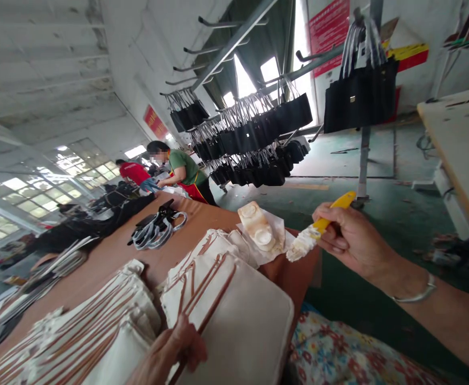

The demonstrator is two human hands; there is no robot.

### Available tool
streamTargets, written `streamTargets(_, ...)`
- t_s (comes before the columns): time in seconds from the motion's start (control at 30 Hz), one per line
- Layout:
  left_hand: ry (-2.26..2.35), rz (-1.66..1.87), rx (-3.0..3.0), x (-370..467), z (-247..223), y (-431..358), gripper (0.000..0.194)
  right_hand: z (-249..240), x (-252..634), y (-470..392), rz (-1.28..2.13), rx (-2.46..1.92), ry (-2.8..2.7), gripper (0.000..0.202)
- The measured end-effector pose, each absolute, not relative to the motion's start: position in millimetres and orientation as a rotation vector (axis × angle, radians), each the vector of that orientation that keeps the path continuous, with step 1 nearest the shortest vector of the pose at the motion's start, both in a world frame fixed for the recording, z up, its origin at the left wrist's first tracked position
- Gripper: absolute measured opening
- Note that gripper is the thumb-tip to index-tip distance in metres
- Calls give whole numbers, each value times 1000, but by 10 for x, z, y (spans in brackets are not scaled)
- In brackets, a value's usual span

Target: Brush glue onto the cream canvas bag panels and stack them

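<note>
My right hand (348,232) is closed round the yellow handle of a paintbrush (304,241). Its bristles are caked with a white paste and point down to the left, just off the table corner. Below it to the left lies a cream bag piece (246,326) with thin brown straps (212,286) across its upper part. My left hand (182,345) is on this piece, fingers curled round one brown strap; part of its grip is hidden. Behind the piece, a stained whitish container (258,227) rests on a white sheet (280,222) near the table's right corner.
More cream pieces with brown straps (85,337) are heaped at left on the brown table (202,214). Farther back lies a bundle of black and grey straps (158,224). Black handbags (254,128) hang on a rack; a co-worker in green (186,168) stands beyond the table.
</note>
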State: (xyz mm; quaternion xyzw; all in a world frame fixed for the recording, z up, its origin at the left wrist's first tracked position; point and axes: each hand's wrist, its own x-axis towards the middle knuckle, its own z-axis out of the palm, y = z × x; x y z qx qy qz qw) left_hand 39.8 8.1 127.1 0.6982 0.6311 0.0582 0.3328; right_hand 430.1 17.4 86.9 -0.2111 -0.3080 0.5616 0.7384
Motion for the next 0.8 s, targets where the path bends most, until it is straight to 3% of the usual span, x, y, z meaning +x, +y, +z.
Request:
streamTargets(0.13,1725,-94,1935,436,678,171,62,423,4066,222,1293,-618,-627,24)
streamTargets(0.3,2016,66,2341,785,374,384,30,97,3855,364,1236,-817,-664,23)
streamTargets(0.57,2097,76,2143,1162,129,612,25,-140,3439,746,1107,-977,-904,32)
streamTargets(0.8,1765,229,1998,1114,127,555,26,-154,3277,778,1011,-991,-1088,27)
